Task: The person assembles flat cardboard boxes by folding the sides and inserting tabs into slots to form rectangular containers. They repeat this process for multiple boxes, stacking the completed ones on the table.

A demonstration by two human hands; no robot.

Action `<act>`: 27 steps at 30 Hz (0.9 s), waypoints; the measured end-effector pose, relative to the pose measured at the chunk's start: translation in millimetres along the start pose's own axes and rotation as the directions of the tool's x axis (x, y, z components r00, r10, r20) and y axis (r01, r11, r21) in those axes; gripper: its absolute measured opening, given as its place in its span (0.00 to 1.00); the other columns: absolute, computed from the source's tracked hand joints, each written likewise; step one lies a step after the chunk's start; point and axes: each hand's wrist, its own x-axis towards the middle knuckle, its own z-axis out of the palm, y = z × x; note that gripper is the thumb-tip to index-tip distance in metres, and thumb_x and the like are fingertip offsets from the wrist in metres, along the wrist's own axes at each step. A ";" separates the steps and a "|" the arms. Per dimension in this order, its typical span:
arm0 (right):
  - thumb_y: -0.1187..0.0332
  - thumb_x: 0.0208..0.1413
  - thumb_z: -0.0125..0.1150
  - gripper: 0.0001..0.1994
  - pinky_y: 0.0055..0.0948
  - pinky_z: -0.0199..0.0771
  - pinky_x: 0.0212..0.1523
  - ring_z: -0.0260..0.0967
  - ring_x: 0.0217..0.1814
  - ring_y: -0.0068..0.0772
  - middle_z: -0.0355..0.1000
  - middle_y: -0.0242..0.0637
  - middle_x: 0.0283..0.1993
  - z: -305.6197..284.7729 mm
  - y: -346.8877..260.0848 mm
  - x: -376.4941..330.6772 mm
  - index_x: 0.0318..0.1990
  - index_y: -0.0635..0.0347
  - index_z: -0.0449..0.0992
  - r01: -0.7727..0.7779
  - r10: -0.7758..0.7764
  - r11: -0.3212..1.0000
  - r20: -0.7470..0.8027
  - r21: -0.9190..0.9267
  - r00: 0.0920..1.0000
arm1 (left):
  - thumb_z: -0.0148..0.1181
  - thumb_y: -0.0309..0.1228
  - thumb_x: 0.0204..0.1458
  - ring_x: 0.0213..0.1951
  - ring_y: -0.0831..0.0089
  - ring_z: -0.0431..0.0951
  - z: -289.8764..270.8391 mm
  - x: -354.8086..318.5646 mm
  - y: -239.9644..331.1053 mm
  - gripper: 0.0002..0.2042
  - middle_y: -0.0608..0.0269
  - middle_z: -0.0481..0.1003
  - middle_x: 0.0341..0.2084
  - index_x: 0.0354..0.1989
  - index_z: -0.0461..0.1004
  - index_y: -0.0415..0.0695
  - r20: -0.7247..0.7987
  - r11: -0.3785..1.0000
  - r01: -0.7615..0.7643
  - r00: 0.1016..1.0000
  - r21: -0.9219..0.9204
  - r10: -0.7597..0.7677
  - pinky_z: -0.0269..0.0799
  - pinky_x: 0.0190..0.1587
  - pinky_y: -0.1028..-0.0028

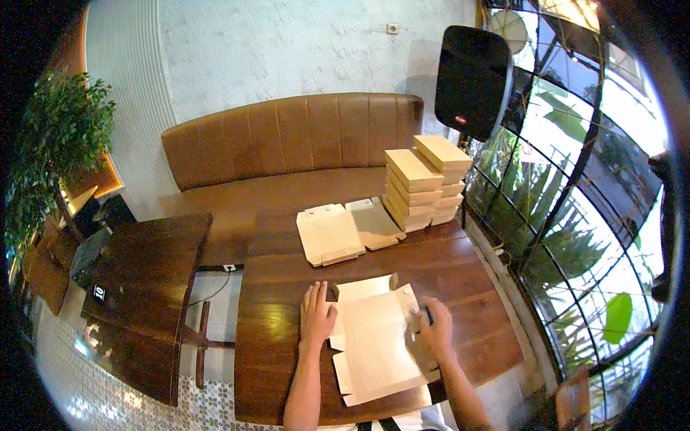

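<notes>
An unfolded cardboard box (377, 337) lies flat on the wooden table in front of me, its flaps partly raised along the sides. My left hand (316, 316) rests at its left edge with fingers stretched out over the tabletop and the thumb near the cardboard. At the right edge, my right hand (435, 327) has its fingers bent around a side flap. A small dark patch shows between those fingers; I cannot make out what it is. Beyond the hands, a stack of flat unfolded boxes (330, 231) lies on the table.
Folded cardboard boxes (413, 172) stand in two piles at the table's (273, 323) far right corner. Behind runs a brown bench (287, 136), with a black speaker (471, 82) at its right end. A second table (147, 302) stands left, across a gap; a gridded window lines the right.
</notes>
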 end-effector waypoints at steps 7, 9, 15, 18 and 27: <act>0.56 0.50 0.77 0.22 0.45 0.72 0.62 0.73 0.61 0.53 0.79 0.48 0.55 2.2 -3.9 12.1 0.50 0.57 0.84 -0.032 0.059 0.944 0.073 -0.327 0.996 | 0.61 0.29 0.60 0.62 0.52 0.73 -27.3 -3.0 42.5 0.13 0.54 0.78 0.56 0.51 0.82 0.41 -0.017 0.959 -0.267 0.964 -0.097 0.267 0.68 0.66 0.54; 0.57 0.49 0.77 0.22 0.44 0.73 0.61 0.75 0.58 0.51 0.80 0.47 0.52 3.7 -15.8 16.1 0.50 0.57 0.84 -0.037 0.074 0.963 0.130 -0.269 0.989 | 0.61 0.31 0.60 0.57 0.53 0.77 -27.0 -9.3 60.5 0.15 0.55 0.81 0.52 0.53 0.81 0.43 0.122 0.954 -0.266 0.952 -0.135 0.282 0.72 0.62 0.56; 0.71 0.52 0.71 0.18 0.44 0.76 0.58 0.78 0.53 0.52 0.81 0.47 0.52 26.8 -42.0 8.5 0.52 0.58 0.83 0.230 -0.215 0.973 0.267 -0.026 0.939 | 0.59 0.37 0.62 0.58 0.51 0.76 -15.5 -23.4 89.8 0.28 0.54 0.78 0.57 0.71 0.67 0.47 0.305 0.995 -0.083 0.947 -0.062 0.098 0.73 0.61 0.53; 0.66 0.56 0.68 0.19 0.45 0.70 0.67 0.75 0.61 0.50 0.79 0.43 0.58 41.0 -47.0 -8.0 0.55 0.56 0.81 0.442 -0.383 0.892 0.367 -0.092 0.848 | 0.59 0.35 0.61 0.57 0.56 0.76 -8.2 -24.0 86.6 0.28 0.58 0.76 0.61 0.71 0.68 0.47 0.060 0.972 -0.232 0.971 -0.017 0.233 0.74 0.56 0.57; 0.58 0.65 0.60 0.24 0.60 0.49 0.79 0.60 0.78 0.44 0.70 0.43 0.72 41.4 -32.8 15.5 0.65 0.59 0.74 0.306 -0.165 0.940 0.584 -0.151 0.794 | 0.56 0.39 0.63 0.60 0.54 0.72 19.7 -17.0 71.4 0.25 0.66 0.70 0.70 0.69 0.72 0.50 0.268 0.949 -0.299 0.927 0.104 0.262 0.70 0.61 0.54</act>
